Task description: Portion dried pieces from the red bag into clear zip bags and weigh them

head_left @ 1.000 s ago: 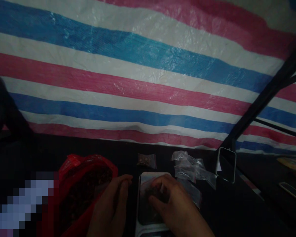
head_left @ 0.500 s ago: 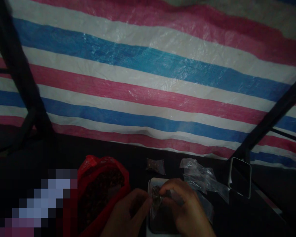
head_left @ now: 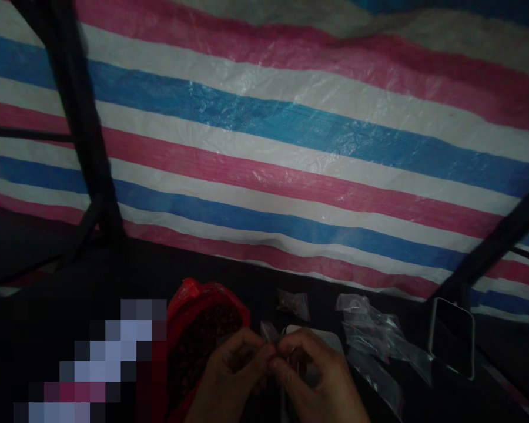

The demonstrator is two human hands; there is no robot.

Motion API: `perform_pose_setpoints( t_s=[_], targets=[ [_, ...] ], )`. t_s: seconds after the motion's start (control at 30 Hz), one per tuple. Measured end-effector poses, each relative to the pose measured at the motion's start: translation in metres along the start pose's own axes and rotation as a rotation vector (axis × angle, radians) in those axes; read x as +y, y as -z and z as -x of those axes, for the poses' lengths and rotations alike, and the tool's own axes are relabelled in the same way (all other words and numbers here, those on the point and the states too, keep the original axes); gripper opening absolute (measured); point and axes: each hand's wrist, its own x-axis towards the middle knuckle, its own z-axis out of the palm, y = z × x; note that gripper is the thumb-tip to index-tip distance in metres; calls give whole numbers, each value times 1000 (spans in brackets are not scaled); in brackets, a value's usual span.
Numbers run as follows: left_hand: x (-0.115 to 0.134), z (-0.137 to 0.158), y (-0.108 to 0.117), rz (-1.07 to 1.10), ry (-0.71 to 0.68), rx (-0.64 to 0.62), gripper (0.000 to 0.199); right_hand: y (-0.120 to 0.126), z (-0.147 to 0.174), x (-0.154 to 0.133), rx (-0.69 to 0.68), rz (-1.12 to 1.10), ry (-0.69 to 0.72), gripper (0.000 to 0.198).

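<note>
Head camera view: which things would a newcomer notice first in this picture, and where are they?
First comes the striped tarp, red, white and blue, which fills the whole upper part. Below it, at the bottom centre, the left hand and the right hand pinch a small clear bag between their fingers. Just left of the hands stands a red bag of dark contents.

Tarp, 12 o'clock: woven plastic sheet, fine ribbed weave, crinkled, faint sheen where light catches. Red bag, 7 o'clock: thin glossy plastic film, wrinkled; contents dark, coarse, granular. Small bag, pinched between left hand and right hand: clear thin film, creased. Loose bags, 4 o'clock: same clear crumpled film, glints. Phone, 4 o'clock: smooth glossy dark face, pale smooth rim. Poles: dark, matt.
</note>
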Motion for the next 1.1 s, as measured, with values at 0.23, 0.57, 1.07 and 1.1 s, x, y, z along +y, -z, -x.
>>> perform_pose_setpoints(
  t_s=[0.23,0.57,1.07,1.1],
  targets=[
    [6,11,0,-36,-29,-52,41,-10,-4,1,176,61,92,20],
    [1,27,-3,-141,-340,223,70,-8,-5,-22,415,-24,176,24],
    [-46,8,30,156,-34,376,48,-49,-21,-2,4,118,272,38],
    [-47,5,29,191,-31,363,46,-52,-22,-1,39,114,270,31]
  ],
)
